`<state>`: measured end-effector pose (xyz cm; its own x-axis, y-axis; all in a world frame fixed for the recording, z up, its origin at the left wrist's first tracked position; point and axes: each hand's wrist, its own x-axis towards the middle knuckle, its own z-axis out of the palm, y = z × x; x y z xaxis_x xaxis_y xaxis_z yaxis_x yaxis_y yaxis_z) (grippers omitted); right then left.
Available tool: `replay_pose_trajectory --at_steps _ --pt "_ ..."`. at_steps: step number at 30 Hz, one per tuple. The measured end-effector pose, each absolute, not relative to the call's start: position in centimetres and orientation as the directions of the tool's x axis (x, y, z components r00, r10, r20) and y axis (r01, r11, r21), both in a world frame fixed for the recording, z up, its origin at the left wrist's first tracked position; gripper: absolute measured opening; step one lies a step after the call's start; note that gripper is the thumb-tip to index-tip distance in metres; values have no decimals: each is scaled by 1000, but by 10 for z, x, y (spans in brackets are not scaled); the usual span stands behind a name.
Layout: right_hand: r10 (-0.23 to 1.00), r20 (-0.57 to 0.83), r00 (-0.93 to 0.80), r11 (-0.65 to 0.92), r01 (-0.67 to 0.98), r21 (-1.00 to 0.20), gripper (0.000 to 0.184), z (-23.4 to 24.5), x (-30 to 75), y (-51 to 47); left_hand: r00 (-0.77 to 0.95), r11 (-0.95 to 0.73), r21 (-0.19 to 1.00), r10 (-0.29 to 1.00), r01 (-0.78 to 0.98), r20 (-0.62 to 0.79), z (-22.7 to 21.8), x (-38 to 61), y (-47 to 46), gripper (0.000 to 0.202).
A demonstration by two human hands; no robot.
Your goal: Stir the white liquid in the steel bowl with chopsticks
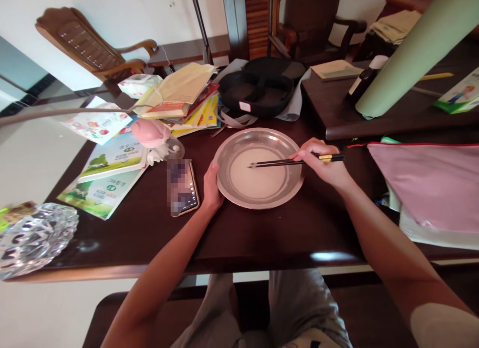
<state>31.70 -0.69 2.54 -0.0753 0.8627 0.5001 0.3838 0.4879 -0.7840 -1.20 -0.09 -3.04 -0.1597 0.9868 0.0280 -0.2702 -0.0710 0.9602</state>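
Two chopsticks (277,163) (tips over pale liquid (258,182)) sit pinched in the right hand (326,164); the left hand (211,189) grips the dish (259,203) by its rim.

The steel plate (261,204) is shiny silver-grey, and a milky off-white liquid (258,175) covers its bottom. Across it lie black chopsticks (292,162) with a gold band near their thick end. Under the plate the tabletop (262,233) is a dark, glossy reddish brown. Behind the plate sits a black bag (258,91) with a small white tag. Left of the plate are a pink toy (149,132), a white-and-green picture book (112,158) with a meadow print, and yellow booklets (204,116). Right of the plate lies a pale pink pouch (430,183) edged in red. Far left of the plate is crinkled, silvery clear wrap (33,238).
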Motion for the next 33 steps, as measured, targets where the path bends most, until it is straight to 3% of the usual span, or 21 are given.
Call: replay_pose_trajectory --at_steps 4,7,11,14,17,20,24,27,30,33 --pt "859 507 66 472 282 -836 59 27 326 -8 -146 -74 959 989 -275 34 -30 -12 -1 51" --pt "878 478 -4 464 247 -851 63 29 320 -10 -149 -75 955 988 -286 33 -30 -12 -1 51" --pt "858 493 -141 511 332 -793 53 28 313 -9 -161 -77 958 986 -276 33 -31 -12 -1 50" --pt "854 515 -69 505 347 -791 49 27 319 -8 -162 -75 958 986 -277 30 -31 -11 -1 49" --pt "860 509 34 481 278 -831 57 29 325 -9 -151 -71 955 988 -286 28 -30 -11 -1 50" --pt "873 488 -10 476 239 -846 63 29 321 -11 -144 -68 954 989 -293 26 -30 -12 -1 53" --pt "866 486 -118 495 335 -802 56 28 312 -9 -149 -72 960 988 -271 32 -32 -14 0 53" --pt "855 517 -45 497 361 -789 55 28 318 -7 -148 -81 963 988 -258 43 -34 -15 0 52" --pt "845 532 59 496 285 -820 59 29 325 -8 -132 -81 961 990 -264 47 -35 -15 1 54" --pt "860 510 11 494 234 -837 62 30 322 -11 -131 -77 962 990 -260 44 -35 -16 1 54"
